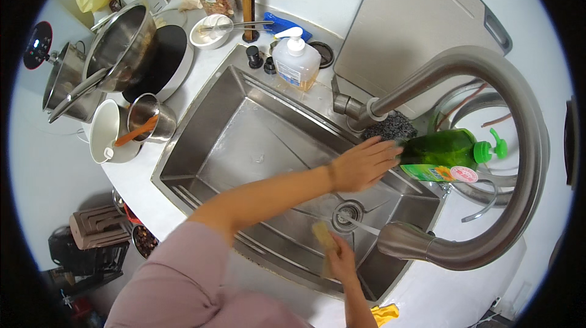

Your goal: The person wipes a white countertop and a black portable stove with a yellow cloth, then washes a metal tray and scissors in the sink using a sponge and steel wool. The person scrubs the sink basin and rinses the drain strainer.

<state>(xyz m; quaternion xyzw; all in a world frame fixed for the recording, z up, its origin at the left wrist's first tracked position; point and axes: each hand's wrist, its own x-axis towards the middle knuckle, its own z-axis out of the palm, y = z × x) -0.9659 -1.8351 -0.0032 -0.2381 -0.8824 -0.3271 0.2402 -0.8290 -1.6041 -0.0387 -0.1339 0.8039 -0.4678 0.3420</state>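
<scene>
My left hand (366, 165) reaches across the stainless steel sink (242, 122) with its fingers extended and holding nothing visible. Its fingertips lie next to the base of a green dish soap bottle (439, 151); whether they touch it I cannot tell. A dark steel wool scourer (391, 126) sits just beyond them, behind the tap. Low over the near side of the sink, my right hand (342, 257) grips a yellowish sponge (324, 236). Water runs from the spray head (403, 243) of the pull-down tap (526, 122) toward the drain (348, 215).
A clear soap pump bottle (296, 62) stands behind the sink, and a grey cutting board (412, 30) leans on the wall. Steel pans (121, 48), a white pot (107, 131) and a steel cup (153, 115) crowd the left counter. A yellow cloth (385, 314) lies at the front edge.
</scene>
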